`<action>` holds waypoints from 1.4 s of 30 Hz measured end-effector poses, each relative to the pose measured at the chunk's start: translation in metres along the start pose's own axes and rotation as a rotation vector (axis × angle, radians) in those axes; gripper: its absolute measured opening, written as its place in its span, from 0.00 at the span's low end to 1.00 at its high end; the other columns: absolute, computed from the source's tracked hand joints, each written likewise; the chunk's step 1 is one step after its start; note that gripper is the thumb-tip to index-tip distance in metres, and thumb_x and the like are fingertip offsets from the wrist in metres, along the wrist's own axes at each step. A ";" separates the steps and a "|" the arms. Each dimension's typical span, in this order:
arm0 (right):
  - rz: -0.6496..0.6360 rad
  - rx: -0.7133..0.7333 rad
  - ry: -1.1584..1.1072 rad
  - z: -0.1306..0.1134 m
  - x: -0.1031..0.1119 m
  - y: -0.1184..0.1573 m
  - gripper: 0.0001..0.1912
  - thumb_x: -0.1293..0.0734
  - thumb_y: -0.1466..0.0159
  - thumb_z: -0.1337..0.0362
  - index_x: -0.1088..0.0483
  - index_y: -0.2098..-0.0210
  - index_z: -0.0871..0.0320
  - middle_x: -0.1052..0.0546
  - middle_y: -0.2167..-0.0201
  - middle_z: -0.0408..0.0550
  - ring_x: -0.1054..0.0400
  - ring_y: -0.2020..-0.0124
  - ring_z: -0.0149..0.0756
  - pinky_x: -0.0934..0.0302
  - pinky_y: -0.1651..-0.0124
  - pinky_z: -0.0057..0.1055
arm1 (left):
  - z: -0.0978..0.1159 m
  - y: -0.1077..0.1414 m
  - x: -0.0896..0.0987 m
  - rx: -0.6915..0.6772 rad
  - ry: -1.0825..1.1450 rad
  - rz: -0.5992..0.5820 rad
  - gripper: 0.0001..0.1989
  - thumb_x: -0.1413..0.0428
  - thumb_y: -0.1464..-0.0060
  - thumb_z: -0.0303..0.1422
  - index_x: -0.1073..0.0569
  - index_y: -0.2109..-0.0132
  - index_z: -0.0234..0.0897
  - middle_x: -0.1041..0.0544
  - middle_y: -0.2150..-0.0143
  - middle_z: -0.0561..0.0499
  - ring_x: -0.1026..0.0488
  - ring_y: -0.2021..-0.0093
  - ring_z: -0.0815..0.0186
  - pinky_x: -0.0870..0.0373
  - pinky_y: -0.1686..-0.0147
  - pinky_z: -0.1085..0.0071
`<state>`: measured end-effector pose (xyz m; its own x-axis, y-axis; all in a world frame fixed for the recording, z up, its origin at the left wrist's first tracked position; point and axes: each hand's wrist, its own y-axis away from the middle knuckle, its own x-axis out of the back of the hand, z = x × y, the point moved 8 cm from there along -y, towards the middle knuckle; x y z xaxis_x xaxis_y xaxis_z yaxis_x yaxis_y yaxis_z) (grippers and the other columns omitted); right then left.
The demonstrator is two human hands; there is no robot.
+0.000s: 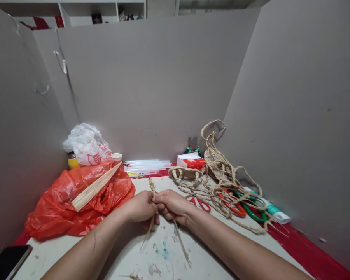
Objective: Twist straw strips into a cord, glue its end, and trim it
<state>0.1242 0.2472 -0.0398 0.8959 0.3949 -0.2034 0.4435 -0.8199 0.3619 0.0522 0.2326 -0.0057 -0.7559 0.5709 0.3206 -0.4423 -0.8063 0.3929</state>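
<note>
My left hand (144, 208) and my right hand (172, 204) meet near the middle of the board, fingers pinched on a short braided straw cord (152, 185). The braided end sticks up beyond my fingers. Two loose strands hang toward me, one below my left hand and a longer one (181, 243) below my right. To the right lies a tangled heap of braided straw rope (221, 171). Red-handled scissors (202, 205) rest just beside my right hand, partly under the rope.
An orange-red plastic bag (58, 202) with a flat pale strip (96, 187) on it lies left. Behind are a white bag (87, 144), clear sticks (147, 166), a red box (194, 161) and pliers (193, 146). A phone (8, 262) sits front left; grey partitions surround the board.
</note>
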 end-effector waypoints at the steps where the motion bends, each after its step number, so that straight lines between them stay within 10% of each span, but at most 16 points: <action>1: 0.001 0.003 -0.007 -0.001 0.001 0.000 0.11 0.37 0.47 0.68 0.43 0.83 0.58 0.44 0.90 0.33 0.57 0.91 0.18 0.68 0.88 0.18 | 0.000 0.000 0.003 0.015 -0.016 -0.020 0.07 0.46 0.51 0.29 0.34 0.63 0.34 0.27 0.79 0.53 0.32 0.85 0.69 0.39 0.84 0.76; 8: -0.094 -0.006 0.040 -0.009 -0.001 0.005 0.07 0.36 0.47 0.64 0.32 0.72 0.63 0.48 0.88 0.30 0.65 0.87 0.19 0.71 0.85 0.19 | -0.004 -0.017 0.045 -0.091 0.101 0.285 0.06 0.52 0.46 0.31 0.33 0.66 0.35 0.33 0.80 0.57 0.40 0.83 0.76 0.44 0.80 0.79; 13: -0.097 0.021 0.194 -0.012 0.002 0.007 0.09 0.35 0.48 0.60 0.33 0.74 0.61 0.47 0.89 0.30 0.64 0.88 0.20 0.70 0.85 0.23 | -0.014 -0.022 0.018 -0.057 0.140 0.165 0.14 0.55 0.48 0.35 0.37 0.78 0.36 0.41 0.85 0.58 0.50 0.87 0.76 0.55 0.85 0.76; 32: 0.099 0.218 0.976 -0.047 0.015 0.033 0.07 0.38 0.50 0.69 0.39 0.83 0.60 0.42 0.85 0.36 0.50 0.79 0.25 0.57 0.77 0.25 | -0.022 -0.024 0.012 -0.033 0.132 0.142 0.07 0.47 0.58 0.30 0.34 0.79 0.34 0.41 0.86 0.60 0.54 0.88 0.78 0.63 0.85 0.74; 42: 0.115 0.145 1.072 -0.025 -0.019 0.039 0.11 0.44 0.44 0.68 0.39 0.82 0.57 0.30 0.84 0.44 0.39 0.85 0.28 0.50 0.80 0.25 | -0.021 -0.026 0.003 -0.058 0.352 0.045 0.13 0.47 0.59 0.36 0.44 0.82 0.39 0.47 0.88 0.62 0.58 0.87 0.78 0.66 0.85 0.74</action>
<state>0.1248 0.2184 0.0006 0.5177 0.4111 0.7503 0.4119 -0.8884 0.2025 0.0510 0.2517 -0.0328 -0.8909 0.4540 0.0157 -0.4237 -0.8428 0.3318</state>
